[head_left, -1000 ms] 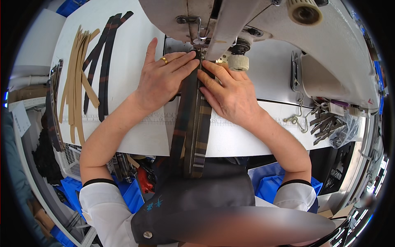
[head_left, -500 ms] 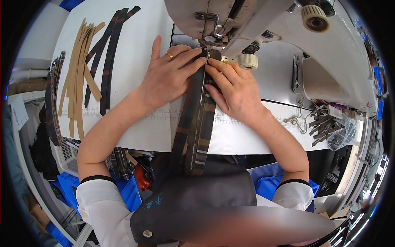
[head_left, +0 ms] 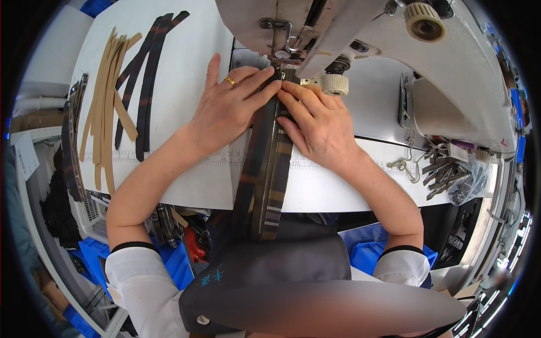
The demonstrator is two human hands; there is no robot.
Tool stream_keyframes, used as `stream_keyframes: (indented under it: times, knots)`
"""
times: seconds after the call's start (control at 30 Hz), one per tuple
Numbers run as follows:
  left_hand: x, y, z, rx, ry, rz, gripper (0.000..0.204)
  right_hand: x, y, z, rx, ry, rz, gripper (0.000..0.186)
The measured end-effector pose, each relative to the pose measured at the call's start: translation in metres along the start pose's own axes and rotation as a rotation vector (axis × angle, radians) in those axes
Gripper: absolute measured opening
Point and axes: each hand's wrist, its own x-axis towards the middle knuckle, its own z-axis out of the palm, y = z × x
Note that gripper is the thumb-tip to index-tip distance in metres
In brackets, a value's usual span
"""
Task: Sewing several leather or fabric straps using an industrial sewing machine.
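A long plaid fabric strip with a metal zipper (head_left: 271, 163) runs from under the sewing machine head (head_left: 282, 34) down over the table's near edge to my lap. My left hand (head_left: 228, 104) lies on the strip's left side, fingers stretched toward the presser area and thumb raised away. It wears a gold ring. On the right side, my right hand (head_left: 318, 115) rests with its fingers extended and fingertips at the zipper's upper end. Its thumb is apart, touching the strip lower down. Both hands press on the cloth without wrapping round it. The needle point is hidden.
Tan strips (head_left: 104, 112) and dark plaid strips (head_left: 149, 84) lie on the white table (head_left: 197, 186) at left. A chain (head_left: 404, 167), dark short pieces (head_left: 437, 172) and a clear plastic bag (head_left: 470, 183) sit at right. Blue bins (head_left: 369, 253) stand below the table.
The machine head appears slightly farther left in the picture, as do my fingertips. Both hands keep nearly the same pose on the zipper strip.
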Motion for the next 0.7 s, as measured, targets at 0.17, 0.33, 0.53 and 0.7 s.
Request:
stream_keyframes:
  times: [0.17, 0.33, 0.53, 0.7]
  knots:
    - [0.0, -0.004, 0.005, -0.059, 0.029, -0.053, 0.04, 0.0, -0.001, 0.0, 0.008, 0.026, -0.008, 0.036]
    - [0.002, -0.006, 0.004, -0.033, 0.017, -0.032, 0.037, 0.0, -0.001, -0.001, 0.01, 0.032, -0.008, 0.033]
    - [0.004, -0.007, 0.0, -0.037, 0.021, -0.03, 0.036, 0.001, -0.001, -0.002, 0.011, 0.034, -0.01, 0.031]
    - [0.005, -0.009, -0.003, -0.055, 0.022, -0.017, 0.036, 0.002, 0.0, 0.0, 0.022, 0.03, -0.019, 0.032]
